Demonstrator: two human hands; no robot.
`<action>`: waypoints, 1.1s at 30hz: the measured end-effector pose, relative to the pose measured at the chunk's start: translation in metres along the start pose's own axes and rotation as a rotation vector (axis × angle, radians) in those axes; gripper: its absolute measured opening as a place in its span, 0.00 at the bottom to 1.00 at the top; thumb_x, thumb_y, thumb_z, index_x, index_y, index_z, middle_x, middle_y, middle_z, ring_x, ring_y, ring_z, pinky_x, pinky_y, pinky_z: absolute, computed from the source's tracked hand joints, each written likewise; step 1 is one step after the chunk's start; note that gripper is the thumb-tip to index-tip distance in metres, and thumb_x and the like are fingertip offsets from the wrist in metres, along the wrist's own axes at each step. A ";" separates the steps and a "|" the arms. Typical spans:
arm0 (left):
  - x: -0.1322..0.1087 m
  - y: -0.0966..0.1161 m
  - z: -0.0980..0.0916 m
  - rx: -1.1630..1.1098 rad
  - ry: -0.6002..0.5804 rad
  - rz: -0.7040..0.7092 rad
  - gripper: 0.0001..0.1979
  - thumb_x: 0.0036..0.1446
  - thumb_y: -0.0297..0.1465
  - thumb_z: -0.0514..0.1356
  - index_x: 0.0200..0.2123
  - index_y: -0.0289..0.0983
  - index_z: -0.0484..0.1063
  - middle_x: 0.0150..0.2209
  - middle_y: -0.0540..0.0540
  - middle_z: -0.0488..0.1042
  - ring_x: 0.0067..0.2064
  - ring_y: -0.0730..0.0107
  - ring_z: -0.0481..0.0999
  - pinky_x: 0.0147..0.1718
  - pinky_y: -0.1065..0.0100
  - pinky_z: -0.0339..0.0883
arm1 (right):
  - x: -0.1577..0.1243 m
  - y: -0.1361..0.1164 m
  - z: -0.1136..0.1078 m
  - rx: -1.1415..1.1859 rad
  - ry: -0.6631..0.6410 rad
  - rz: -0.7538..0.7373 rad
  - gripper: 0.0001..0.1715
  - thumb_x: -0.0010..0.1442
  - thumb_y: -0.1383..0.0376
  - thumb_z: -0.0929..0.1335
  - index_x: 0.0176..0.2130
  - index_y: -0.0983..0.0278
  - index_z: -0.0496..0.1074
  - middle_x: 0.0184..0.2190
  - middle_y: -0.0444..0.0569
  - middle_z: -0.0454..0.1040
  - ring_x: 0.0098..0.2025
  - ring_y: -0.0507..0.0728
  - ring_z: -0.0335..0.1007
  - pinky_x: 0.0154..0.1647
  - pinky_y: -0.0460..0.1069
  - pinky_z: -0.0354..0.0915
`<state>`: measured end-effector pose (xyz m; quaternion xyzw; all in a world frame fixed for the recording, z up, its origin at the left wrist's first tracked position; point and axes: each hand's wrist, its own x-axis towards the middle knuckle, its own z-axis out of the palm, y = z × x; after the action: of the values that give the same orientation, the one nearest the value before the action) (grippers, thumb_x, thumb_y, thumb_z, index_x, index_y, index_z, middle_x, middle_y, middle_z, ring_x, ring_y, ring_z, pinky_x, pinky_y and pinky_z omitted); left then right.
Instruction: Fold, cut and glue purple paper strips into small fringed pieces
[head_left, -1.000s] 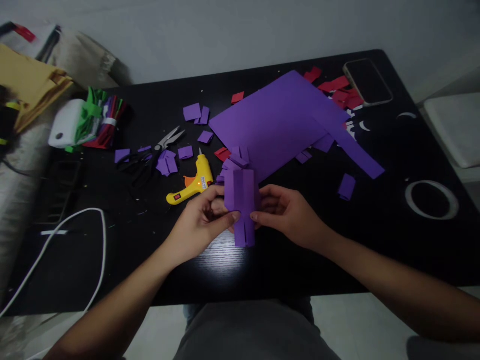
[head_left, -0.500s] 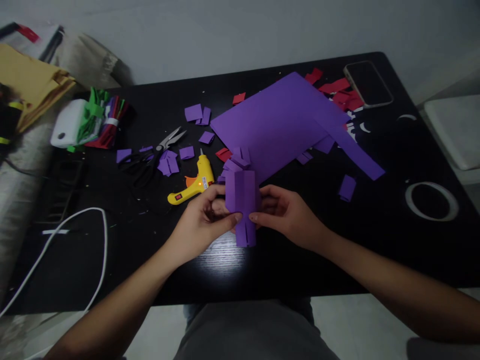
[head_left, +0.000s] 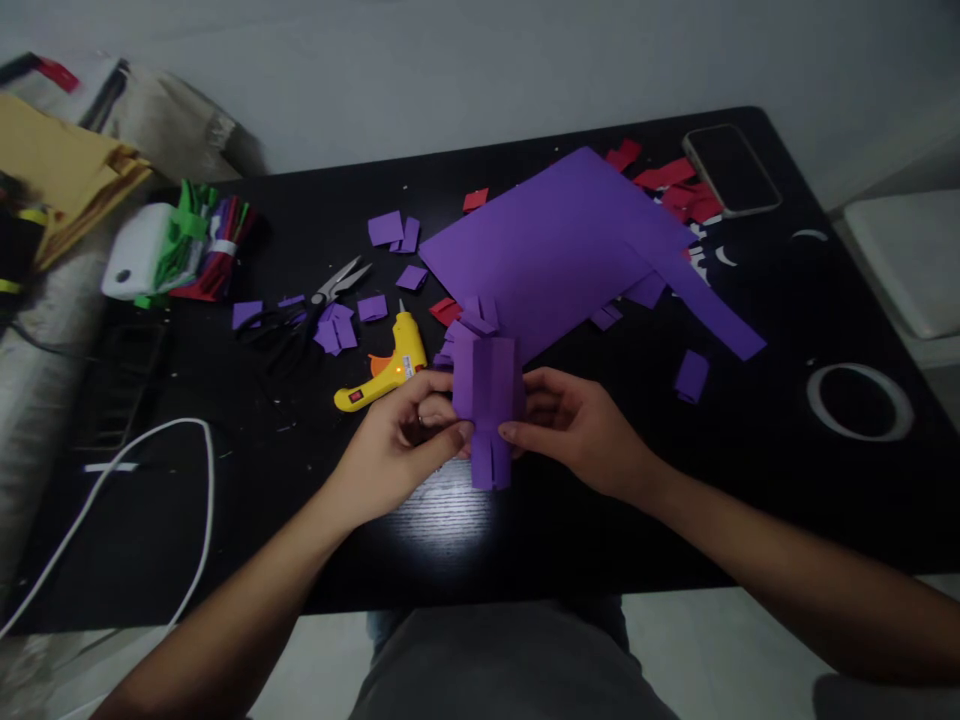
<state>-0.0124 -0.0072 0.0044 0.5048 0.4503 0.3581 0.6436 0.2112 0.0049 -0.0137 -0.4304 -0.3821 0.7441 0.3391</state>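
Between my two hands, above the table's front part, is a folded purple paper piece [head_left: 493, 390] with upright creases and a narrower slit tab at its lower end. My left hand [head_left: 401, 440] pinches its left edge, thumb in front and fingers behind. On the other side my right hand [head_left: 577, 430] grips the right edge the same way, its thumb near the top of the tab. Just beyond, small folded purple pieces [head_left: 474, 318] lie by a large purple sheet [head_left: 555, 240]. A yellow glue gun [head_left: 386, 370] rests near my left hand, its small light lit.
Black-handled scissors [head_left: 315, 305] lie among purple bits at left. Bundled coloured strips [head_left: 199, 240] and a white cable [head_left: 206, 480] are farther left. At right are a phone [head_left: 733, 168], red scraps [head_left: 679, 190], a purple strip [head_left: 712, 305] and a roll of tape [head_left: 861, 402].
The paper piece has tilted slightly in my hands and its front panels look a little more spread. My left thumb has slid slightly left. The view has shifted a little.
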 end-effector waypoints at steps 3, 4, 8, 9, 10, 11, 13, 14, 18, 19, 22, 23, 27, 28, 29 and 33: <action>-0.001 0.001 0.000 0.055 -0.026 -0.024 0.11 0.63 0.32 0.68 0.46 0.35 0.74 0.31 0.50 0.77 0.31 0.74 0.76 0.33 0.72 0.73 | -0.002 -0.001 0.001 -0.073 0.024 -0.041 0.24 0.47 0.62 0.84 0.42 0.61 0.78 0.32 0.44 0.83 0.33 0.55 0.81 0.36 0.49 0.77; -0.001 0.000 -0.001 0.082 -0.028 -0.031 0.10 0.63 0.32 0.68 0.44 0.35 0.76 0.31 0.50 0.76 0.30 0.74 0.75 0.32 0.72 0.71 | -0.002 -0.002 0.001 -0.112 0.030 -0.062 0.23 0.48 0.62 0.84 0.42 0.61 0.79 0.32 0.44 0.83 0.32 0.55 0.80 0.35 0.49 0.75; -0.002 -0.003 -0.001 0.166 -0.032 -0.024 0.07 0.63 0.34 0.68 0.38 0.36 0.78 0.30 0.49 0.76 0.31 0.72 0.73 0.32 0.71 0.68 | -0.004 -0.002 0.002 -0.198 0.028 -0.138 0.17 0.51 0.62 0.83 0.39 0.61 0.81 0.32 0.44 0.84 0.33 0.54 0.79 0.35 0.48 0.72; -0.001 -0.003 -0.002 0.187 -0.016 0.003 0.07 0.63 0.34 0.68 0.37 0.36 0.78 0.31 0.49 0.76 0.32 0.72 0.74 0.32 0.70 0.68 | -0.004 -0.002 0.002 -0.204 0.022 -0.147 0.15 0.52 0.62 0.83 0.38 0.61 0.81 0.33 0.44 0.84 0.33 0.54 0.79 0.36 0.48 0.72; -0.001 -0.003 -0.002 0.214 0.007 0.040 0.07 0.62 0.33 0.69 0.35 0.36 0.79 0.31 0.48 0.77 0.32 0.71 0.74 0.32 0.70 0.68 | -0.004 -0.002 0.001 -0.210 0.022 -0.155 0.14 0.53 0.62 0.82 0.38 0.61 0.81 0.32 0.44 0.83 0.33 0.54 0.78 0.36 0.49 0.72; 0.000 -0.002 -0.003 0.250 0.031 0.083 0.06 0.61 0.32 0.70 0.34 0.36 0.80 0.31 0.48 0.77 0.32 0.71 0.74 0.32 0.70 0.68 | -0.004 -0.002 0.001 -0.219 0.021 -0.166 0.12 0.54 0.62 0.82 0.37 0.61 0.82 0.32 0.44 0.83 0.33 0.54 0.78 0.37 0.49 0.71; 0.000 0.000 -0.003 0.323 0.083 0.186 0.02 0.58 0.29 0.71 0.34 0.36 0.83 0.31 0.47 0.79 0.32 0.71 0.75 0.32 0.71 0.69 | -0.003 -0.001 0.000 -0.232 0.022 -0.221 0.08 0.55 0.65 0.81 0.37 0.61 0.83 0.33 0.45 0.82 0.35 0.54 0.78 0.38 0.49 0.71; -0.001 0.001 -0.002 0.347 0.099 0.228 0.02 0.57 0.27 0.71 0.36 0.37 0.84 0.31 0.47 0.80 0.32 0.71 0.76 0.32 0.71 0.69 | -0.003 0.000 -0.001 -0.234 0.028 -0.268 0.07 0.55 0.67 0.80 0.36 0.60 0.83 0.35 0.45 0.81 0.36 0.54 0.78 0.38 0.48 0.71; -0.005 0.003 0.000 0.246 0.056 0.285 0.11 0.60 0.23 0.68 0.44 0.40 0.86 0.37 0.46 0.85 0.25 0.77 0.75 0.26 0.74 0.69 | -0.004 0.000 -0.002 -0.249 0.057 -0.448 0.08 0.57 0.72 0.77 0.35 0.59 0.85 0.35 0.44 0.77 0.36 0.51 0.75 0.36 0.46 0.69; -0.006 0.004 0.001 0.216 0.038 0.277 0.11 0.61 0.23 0.67 0.44 0.40 0.86 0.38 0.47 0.86 0.24 0.78 0.75 0.25 0.74 0.69 | -0.004 0.000 -0.001 -0.252 0.054 -0.466 0.09 0.57 0.73 0.77 0.35 0.58 0.85 0.34 0.44 0.77 0.35 0.51 0.74 0.36 0.46 0.69; -0.008 0.007 -0.001 0.221 0.026 0.272 0.11 0.63 0.22 0.65 0.43 0.41 0.86 0.36 0.48 0.85 0.28 0.76 0.79 0.29 0.75 0.71 | -0.006 -0.002 0.001 -0.212 0.020 -0.438 0.11 0.58 0.74 0.75 0.37 0.58 0.84 0.36 0.44 0.79 0.39 0.51 0.77 0.42 0.46 0.72; -0.008 0.008 -0.002 0.240 0.027 0.280 0.12 0.63 0.22 0.64 0.43 0.41 0.86 0.36 0.48 0.85 0.31 0.75 0.80 0.30 0.75 0.72 | -0.006 -0.003 0.001 -0.174 0.015 -0.399 0.12 0.58 0.75 0.75 0.38 0.58 0.84 0.37 0.44 0.80 0.40 0.51 0.78 0.44 0.46 0.72; -0.007 0.010 -0.005 0.326 0.029 0.313 0.12 0.66 0.24 0.62 0.45 0.39 0.85 0.36 0.47 0.84 0.34 0.74 0.79 0.32 0.75 0.70 | -0.004 -0.004 0.000 0.044 0.004 -0.121 0.10 0.61 0.68 0.75 0.44 0.57 0.81 0.39 0.43 0.82 0.41 0.52 0.78 0.40 0.46 0.73; -0.007 0.009 -0.004 0.349 0.038 0.325 0.11 0.66 0.24 0.62 0.45 0.38 0.84 0.36 0.47 0.84 0.33 0.74 0.79 0.32 0.75 0.70 | -0.003 -0.004 -0.001 0.073 -0.022 -0.049 0.07 0.63 0.65 0.74 0.43 0.58 0.82 0.37 0.44 0.81 0.39 0.52 0.78 0.39 0.46 0.73; -0.006 0.008 -0.004 0.370 0.049 0.341 0.09 0.65 0.25 0.63 0.44 0.38 0.84 0.35 0.47 0.83 0.33 0.74 0.79 0.32 0.75 0.70 | -0.003 -0.005 -0.001 0.071 -0.050 0.003 0.07 0.63 0.61 0.75 0.42 0.59 0.82 0.36 0.44 0.81 0.38 0.52 0.77 0.37 0.46 0.72; -0.004 0.002 0.002 0.424 0.064 0.384 0.05 0.61 0.25 0.69 0.41 0.37 0.83 0.34 0.47 0.83 0.34 0.74 0.79 0.35 0.74 0.72 | -0.003 -0.007 0.002 -0.068 -0.077 0.016 0.11 0.57 0.58 0.80 0.35 0.62 0.83 0.30 0.43 0.80 0.33 0.51 0.73 0.37 0.46 0.69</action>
<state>-0.0123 -0.0106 0.0076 0.6927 0.4314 0.3869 0.4294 0.2120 0.0054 -0.0065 -0.4158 -0.4166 0.7493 0.3033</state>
